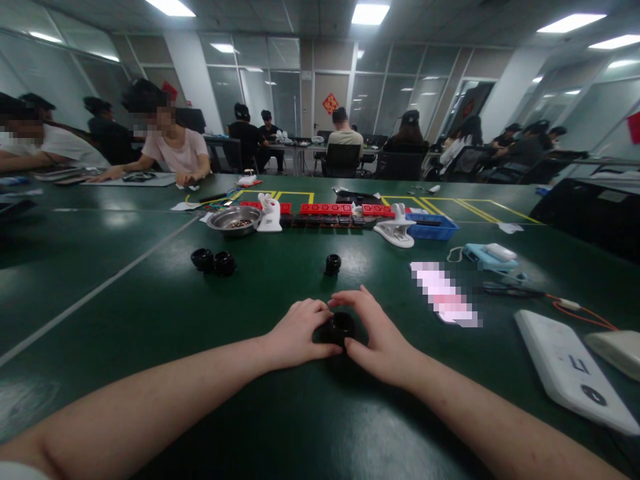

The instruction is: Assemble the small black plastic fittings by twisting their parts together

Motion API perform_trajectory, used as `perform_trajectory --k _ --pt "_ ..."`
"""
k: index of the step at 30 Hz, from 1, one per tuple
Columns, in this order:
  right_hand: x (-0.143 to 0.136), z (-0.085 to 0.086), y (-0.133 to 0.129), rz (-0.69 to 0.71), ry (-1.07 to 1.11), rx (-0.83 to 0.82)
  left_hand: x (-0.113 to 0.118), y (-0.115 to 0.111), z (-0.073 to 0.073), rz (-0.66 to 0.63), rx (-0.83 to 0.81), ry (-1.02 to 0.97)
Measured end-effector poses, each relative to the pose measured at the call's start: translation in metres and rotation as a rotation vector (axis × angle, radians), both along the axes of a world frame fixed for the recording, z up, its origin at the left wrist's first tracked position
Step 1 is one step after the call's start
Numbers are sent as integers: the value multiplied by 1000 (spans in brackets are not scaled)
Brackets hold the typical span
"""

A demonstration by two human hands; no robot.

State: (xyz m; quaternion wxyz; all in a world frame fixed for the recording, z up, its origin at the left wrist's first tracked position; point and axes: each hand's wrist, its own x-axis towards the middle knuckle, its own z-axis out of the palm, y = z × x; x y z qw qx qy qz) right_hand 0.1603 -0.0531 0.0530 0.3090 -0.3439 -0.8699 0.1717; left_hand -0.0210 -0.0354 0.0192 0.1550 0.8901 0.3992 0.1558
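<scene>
A black hollow cylindrical part (342, 325) stands upright on the green table, its round opening facing up. My left hand (301, 331) grips its left side between thumb and fingers. From the right, my right hand (383, 337) curves around the same part, thumb at the near rim and fingers over the far side. Beyond my hands sits a similar small black part (333, 264). Farther left, two more black parts, one (202, 260) and another (224, 263), stand side by side.
A metal bowl (220, 221) with small pieces, white clamp-like stands (271, 215), red bins (326, 209) and a blue tray (440, 229) line the back. Rightward lie a phone (443, 293), a light-blue device (487, 257) and a white power bank (575, 373). People sit beyond.
</scene>
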Motion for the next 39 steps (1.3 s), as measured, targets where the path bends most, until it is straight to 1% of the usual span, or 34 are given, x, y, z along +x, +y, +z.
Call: perform_trajectory --k 4,6,8,10,14,16,18,20,22,24,26,29,31,33,37,39 --pt "-2 -1 1 -141 -13 46 1 -1 2 5 -8 -17" --pt "-3 -2 2 -218 -25 43 2 -2 3 13 -6 -27" --pt "-2 -2 3 -265 -34 31 2 -2 3 16 -4 -30" --pt "-1 -2 3 -245 -34 9 2 -1 3 11 -1 -25" --pt "1 -1 1 -27 -7 -56 0 0 0 2 9 -5" --pt "1 -1 -1 11 -7 -41 0 0 0 1 9 -1" --pt "-1 -1 -1 -34 -17 11 0 0 1 -1 8 -5" --pt "-3 -2 -2 -110 -24 48 1 -1 2 0 7 -12" --pt "-5 -2 -1 -181 -26 50 2 -1 4 6 8 -15" --pt "-5 -1 -1 -218 -35 34 2 -2 4 6 4 -18" --pt "-5 -1 -1 -176 -44 28 2 -1 4 2 2 -19" --pt "-4 0 -2 -24 -37 37 1 0 2 -4 15 -12" --pt "-3 1 -4 14 -29 53 0 0 2 -5 18 -8" --pt "-3 1 -4 -40 -25 62 0 0 2 -3 6 -12" --pt "-3 1 -1 -224 -47 42 2 -2 3 13 0 -37" --pt "-3 2 1 -238 -81 33 2 -2 4 17 -2 -43"
